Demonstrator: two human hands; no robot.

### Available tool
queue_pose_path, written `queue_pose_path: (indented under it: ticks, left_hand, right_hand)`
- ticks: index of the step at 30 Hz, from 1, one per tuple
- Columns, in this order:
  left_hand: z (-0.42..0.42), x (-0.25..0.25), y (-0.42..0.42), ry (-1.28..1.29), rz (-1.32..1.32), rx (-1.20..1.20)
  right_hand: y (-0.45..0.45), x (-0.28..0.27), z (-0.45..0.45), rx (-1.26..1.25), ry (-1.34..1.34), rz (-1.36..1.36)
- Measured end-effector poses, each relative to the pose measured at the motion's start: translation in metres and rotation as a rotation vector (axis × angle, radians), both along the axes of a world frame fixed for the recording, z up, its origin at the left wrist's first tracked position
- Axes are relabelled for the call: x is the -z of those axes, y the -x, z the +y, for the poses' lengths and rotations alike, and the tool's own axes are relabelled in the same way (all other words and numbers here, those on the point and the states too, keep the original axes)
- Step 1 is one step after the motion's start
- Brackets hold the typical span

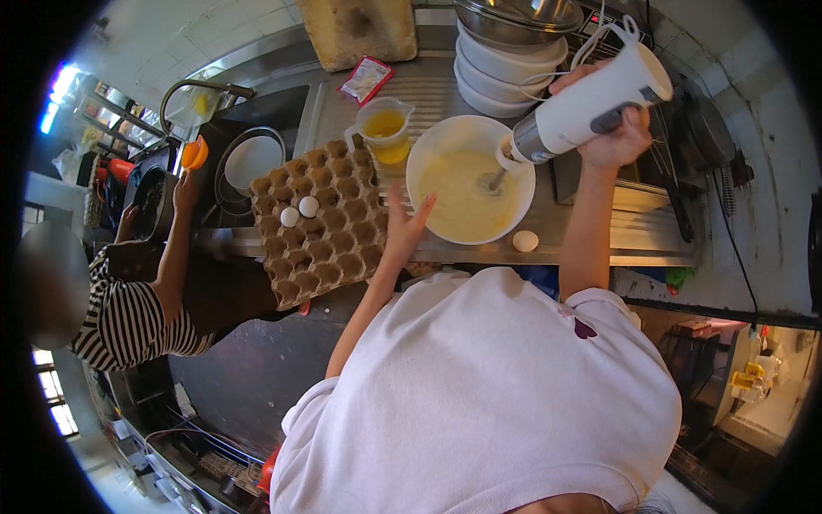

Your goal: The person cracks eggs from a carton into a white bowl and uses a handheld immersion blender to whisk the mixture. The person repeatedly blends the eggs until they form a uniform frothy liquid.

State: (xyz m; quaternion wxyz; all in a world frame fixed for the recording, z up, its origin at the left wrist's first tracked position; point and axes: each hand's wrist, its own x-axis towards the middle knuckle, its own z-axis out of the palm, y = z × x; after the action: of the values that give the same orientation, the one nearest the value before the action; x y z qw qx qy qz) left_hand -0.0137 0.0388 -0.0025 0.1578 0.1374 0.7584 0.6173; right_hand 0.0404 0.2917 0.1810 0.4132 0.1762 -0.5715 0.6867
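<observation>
My right hand [613, 138] grips a white hand blender [571, 115], tilted over a large white mixing bowl [526, 186]. The blender's lower end dips into a pale yellow, frothy mixture [459, 199]; its tip is submerged. At the bowl's left side, my left hand [406, 225] steadies it, thumb at the rim and fingers along the outside. A cardboard egg tray [340, 241] lies left of that hand, overhanging the counter's front edge, with two white eggs [308, 207] in it. One loose egg [525, 241] sits in front of the bowl.
Behind the tray stands a plastic measuring jug [385, 132] of yellow liquid, near a red-edged packet [366, 80]. Stacked white bowls [510, 70] rise at the back. To the left, a person in stripes [138, 308] holds a dark pot [154, 202] and an orange object [194, 154] beside the sink [276, 109].
</observation>
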Motion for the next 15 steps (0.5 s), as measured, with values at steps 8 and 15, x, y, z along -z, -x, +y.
queue_pose_path:
  ticks: [8,15]
  left_hand:
    - [0.041,-0.07,-0.005,-0.002,0.645,0.221]
    - [0.11,-0.085,0.012,-0.04,0.712,0.444]
  right_hand:
    - [-0.087,-0.002,-0.024,-0.201,0.008,-0.068]
    - [-0.143,0.054,-0.034,0.193,0.001,-0.467]
